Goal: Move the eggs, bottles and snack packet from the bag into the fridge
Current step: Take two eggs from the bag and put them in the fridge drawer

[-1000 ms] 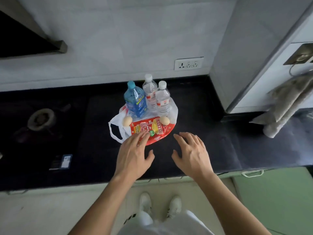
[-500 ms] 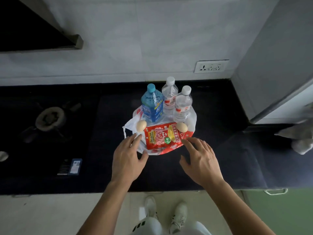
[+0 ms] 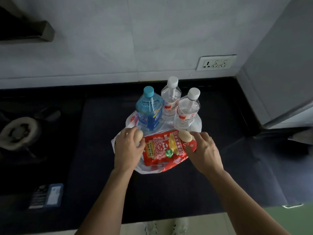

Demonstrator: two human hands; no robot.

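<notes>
— What are the hands doing?
— The left hand is curled over the left egg with the thumb under it, gripping it. The right hand is loose and holds nothing. Its fingers are spread, one fingertip against the right egg, and its thumb is on the snack packet.
— Where's everything?
— On the flattened white bag, nearer the counter's back edge. The packet lies flat between the eggs. Behind it, upright and capped, stand the blue bottle, the rear clear bottle and the front clear bottle.
— Anything else?
— A stove burner toward the left end and a wall socket above the back edge.
</notes>
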